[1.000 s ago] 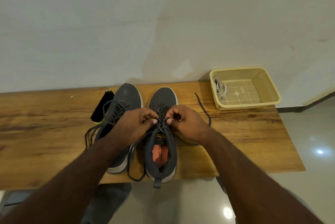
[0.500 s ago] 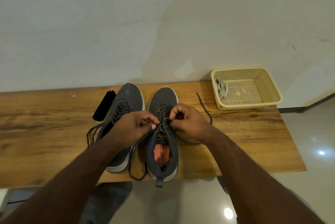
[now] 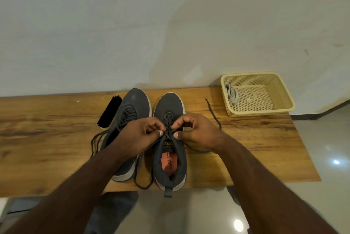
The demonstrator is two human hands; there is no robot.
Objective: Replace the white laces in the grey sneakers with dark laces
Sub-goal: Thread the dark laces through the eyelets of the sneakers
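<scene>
Both the left hand (image 3: 144, 135) and right hand (image 3: 195, 133) are pinching the soft, limp dark lace (image 3: 167, 133) over the right sneaker (image 3: 169, 150) sitting on the tabletop (image 3: 47, 139); gripping near its stiff tips is probably making threading easiest.

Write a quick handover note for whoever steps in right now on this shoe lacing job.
Left hand and right hand: each pinches the dark lace over the right shoe, near its top eyelets.
Left shoe beside it already has a dark lace, ends loose on the table.
White laces lie in the basket.
Left: finish the right shoe's lacing; neither shoe shows a bow.
</scene>
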